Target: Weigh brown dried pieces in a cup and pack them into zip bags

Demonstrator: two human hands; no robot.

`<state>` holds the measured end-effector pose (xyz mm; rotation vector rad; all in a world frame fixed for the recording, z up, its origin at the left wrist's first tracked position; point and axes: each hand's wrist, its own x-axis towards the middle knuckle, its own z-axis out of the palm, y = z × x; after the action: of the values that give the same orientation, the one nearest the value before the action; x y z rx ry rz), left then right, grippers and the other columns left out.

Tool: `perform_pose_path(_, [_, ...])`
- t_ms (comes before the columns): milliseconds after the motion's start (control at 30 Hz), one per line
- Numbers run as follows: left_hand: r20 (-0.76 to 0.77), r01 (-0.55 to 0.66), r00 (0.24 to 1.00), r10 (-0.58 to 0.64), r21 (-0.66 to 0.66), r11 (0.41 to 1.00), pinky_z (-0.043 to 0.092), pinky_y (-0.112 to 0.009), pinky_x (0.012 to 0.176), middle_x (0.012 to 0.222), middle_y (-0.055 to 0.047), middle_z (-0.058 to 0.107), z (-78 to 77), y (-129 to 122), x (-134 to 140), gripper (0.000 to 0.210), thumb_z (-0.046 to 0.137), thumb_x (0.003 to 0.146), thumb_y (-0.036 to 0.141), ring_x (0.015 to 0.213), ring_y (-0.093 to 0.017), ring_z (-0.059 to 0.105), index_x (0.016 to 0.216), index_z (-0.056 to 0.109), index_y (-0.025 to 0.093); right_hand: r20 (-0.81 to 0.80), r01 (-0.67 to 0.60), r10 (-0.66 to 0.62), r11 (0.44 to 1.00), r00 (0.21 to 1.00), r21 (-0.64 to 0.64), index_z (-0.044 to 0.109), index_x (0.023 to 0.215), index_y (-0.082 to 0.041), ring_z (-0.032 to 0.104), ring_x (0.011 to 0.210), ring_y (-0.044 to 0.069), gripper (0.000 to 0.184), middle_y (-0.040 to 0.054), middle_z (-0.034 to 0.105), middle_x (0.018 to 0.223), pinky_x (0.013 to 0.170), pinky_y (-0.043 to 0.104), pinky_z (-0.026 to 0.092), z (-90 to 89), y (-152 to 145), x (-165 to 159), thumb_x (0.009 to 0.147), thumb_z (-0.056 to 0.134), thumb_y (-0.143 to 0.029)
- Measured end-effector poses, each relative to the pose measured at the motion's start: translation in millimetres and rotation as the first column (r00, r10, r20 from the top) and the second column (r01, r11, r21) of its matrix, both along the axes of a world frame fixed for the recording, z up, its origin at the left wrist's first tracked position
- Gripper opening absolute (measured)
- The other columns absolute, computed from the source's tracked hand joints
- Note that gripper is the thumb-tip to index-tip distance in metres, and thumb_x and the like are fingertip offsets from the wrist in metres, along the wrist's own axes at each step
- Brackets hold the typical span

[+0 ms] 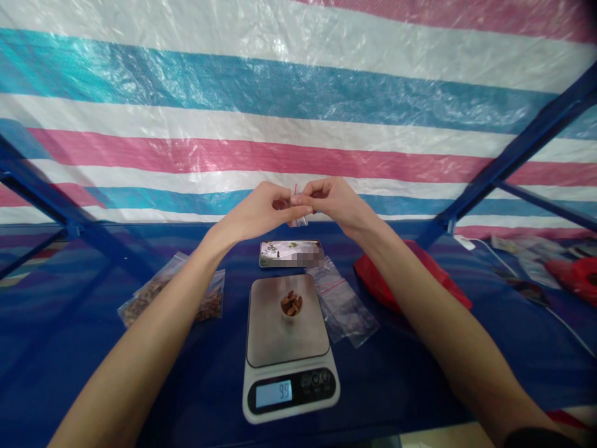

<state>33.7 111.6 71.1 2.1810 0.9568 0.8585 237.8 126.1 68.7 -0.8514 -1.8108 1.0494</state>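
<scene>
Both hands meet in front of me, above the far side of the table. Between them is a small clear zip bag (301, 221) with a red line along its edge. My left hand (272, 205) pinches the bag from one side, and my right hand (329, 200) pinches it from the other. Below them a digital kitchen scale (265, 342) reads 9.9. A small cup (291, 315) filled with brown nut-like pieces (291, 302) sits on its metal plate. Whether anything is inside the pinched bag is hidden by my fingers.
Behind the scale a phone (290, 254) shows a picture. Flat clear zip bags (347, 305) lie right of the scale, near a red plastic bag (420, 280). Bags of brown pieces (209, 302) lie at left. Blue frame bars (522, 146) and a striped sheet (280, 137) enclose the table.
</scene>
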Motion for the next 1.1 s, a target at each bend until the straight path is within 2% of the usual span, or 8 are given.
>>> perform_pose_path(200, [-0.023, 0.101, 0.994, -0.102, -0.053, 0.993, 0.054, -0.032, 0.073, 0.085, -0.005, 0.082, 6.0, 1, -10, 0.027, 0.065, 0.098, 0.039, 0.08, -0.02, 0.075, 0.086, 0.083, 0.022, 0.007, -0.076, 0.076, 0.997, 0.997, 0.022, 0.067, 0.065, -0.018, 0.054, 0.063, 0.012, 0.057, 0.0008, 0.067, 0.066, 0.061, 0.029, 0.039, 0.6, 2, 2, 0.069, 0.09, -0.07])
perform_pose_path(400, [-0.136, -0.038, 0.989, 0.061, 0.163, 0.986, 0.048, -0.032, 0.068, 0.075, -0.002, 0.077, 9.7, -1, -11, 0.026, 0.062, 0.095, 0.032, 0.071, -0.018, 0.067, 0.082, 0.081, 0.02, 0.056, 0.016, -0.019, 0.998, 0.998, 0.062, 0.066, 0.065, -0.017, 0.049, 0.061, 0.012, 0.057, -0.0017, 0.059, 0.061, 0.058, 0.029, 0.034, -3.9, 6, 2, 0.07, 0.09, -0.069])
perform_pose_path(533, [-0.103, 0.019, 0.995, -0.013, 0.057, 0.998, 0.049, -0.032, 0.07, 0.091, -0.003, 0.082, 7.0, -2, -8, 0.025, 0.068, 0.097, 0.042, 0.081, -0.02, 0.071, 0.103, 0.083, 0.022, 0.062, 0.023, -0.026, 0.998, 0.998, 0.052, 0.065, 0.065, -0.017, 0.049, 0.062, 0.012, 0.057, -0.0016, 0.058, 0.061, 0.059, 0.029, 0.033, -5.5, 3, -1, 0.073, 0.088, -0.068])
perform_pose_path(667, [-0.004, 0.025, 1.0, -0.025, -0.025, 0.999, 0.048, -0.031, 0.067, 0.082, -0.005, 0.08, 2.8, 4, -10, 0.031, 0.069, 0.096, 0.046, 0.075, -0.019, 0.07, 0.085, 0.08, 0.02, 0.085, -0.036, 0.029, 0.996, 0.996, 0.079, 0.07, 0.077, -0.017, 0.056, 0.066, 0.014, 0.05, 0.0013, 0.066, 0.07, 0.063, 0.029, 0.041, -5.4, 7, 6, 0.088, 0.075, -0.065])
perform_pose_path(733, [-0.006, -0.014, 1.0, 0.014, 0.006, 1.0, 0.044, -0.031, 0.063, 0.073, -0.004, 0.075, 2.9, 8, -14, 0.034, 0.069, 0.095, 0.047, 0.067, -0.017, 0.065, 0.077, 0.077, 0.019, 0.234, -0.034, 0.007, 0.993, 0.972, 0.114, 0.072, 0.089, -0.017, 0.062, 0.072, 0.016, 0.037, 0.0039, 0.072, 0.079, 0.068, 0.03, 0.046, -8.1, 14, 16, 0.096, 0.069, -0.053])
perform_pose_path(800, [-0.029, -0.067, 0.997, 0.069, 0.055, 0.996, 0.041, -0.031, 0.061, 0.068, -0.003, 0.071, 5.2, 11, -20, 0.035, 0.069, 0.093, 0.048, 0.062, -0.016, 0.059, 0.074, 0.075, 0.019, 0.55, -0.009, -0.062, 0.992, 0.833, 0.125, 0.072, 0.105, -0.016, 0.068, 0.082, 0.019, 0.025, 0.0069, 0.076, 0.093, 0.074, 0.03, 0.049, -15.0, 22, 28, 0.096, 0.071, -0.04])
perform_pose_path(933, [-0.062, -0.137, 0.987, 0.148, 0.158, 0.978, 0.042, -0.033, 0.063, 0.064, -0.002, 0.068, 13.5, 13, -32, 0.036, 0.069, 0.091, 0.049, 0.062, -0.016, 0.057, 0.069, 0.072, 0.02, 0.919, 0.004, 0.002, 1.0, 0.393, -0.004, 0.071, 0.123, -0.016, 0.072, 0.094, 0.024, 0.044, 0.0109, 0.079, 0.111, 0.075, 0.029, 0.049, -40.2, 33, 39, 0.087, 0.084, -0.038])
perform_pose_path(1100, [-0.052, -0.215, 0.972, 0.23, 0.21, 0.954, 0.046, -0.033, 0.066, 0.07, -0.003, 0.071, 21.1, 16, -53, 0.036, 0.068, 0.089, 0.052, 0.068, -0.019, 0.063, 0.071, 0.072, 0.021, 0.946, -0.042, 0.127, 0.992, 0.297, -0.12, 0.072, 0.125, -0.016, 0.073, 0.094, 0.025, 0.051, 0.0108, 0.08, 0.115, 0.072, 0.029, 0.049, -58.2, 36, 33, 0.083, 0.088, -0.04])
